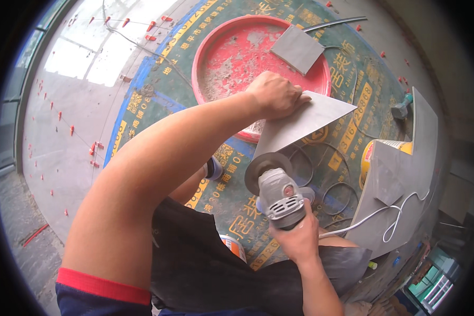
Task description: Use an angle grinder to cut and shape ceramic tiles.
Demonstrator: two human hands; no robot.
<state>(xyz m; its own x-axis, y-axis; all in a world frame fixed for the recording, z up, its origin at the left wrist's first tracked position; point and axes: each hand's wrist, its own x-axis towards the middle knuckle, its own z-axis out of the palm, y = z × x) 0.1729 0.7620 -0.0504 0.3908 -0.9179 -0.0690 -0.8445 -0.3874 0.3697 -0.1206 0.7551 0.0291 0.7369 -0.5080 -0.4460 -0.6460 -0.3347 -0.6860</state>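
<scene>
My left hand [277,96] is closed on the upper edge of a grey triangular tile piece [305,118], which it holds tilted over the near rim of a red round tub [199,68]. The fingers under the tile are hidden. In my right hand [298,234] is a dusty grey angle grinder [282,196], gripped round its rear body. Its round disc [255,171] is close to the lower corner of the tile; I cannot tell whether they touch or whether the disc spins. Dried mortar coats the tub's inside.
A square grey tile [298,50] rests across the tub's far right rim. At right are larger tile pieces [387,176], a yellow bucket [366,163] and a white cable [347,228]. Green printed floor sheeting [163,68] lies below, with red tile spacers [151,25] on the tiled floor at left.
</scene>
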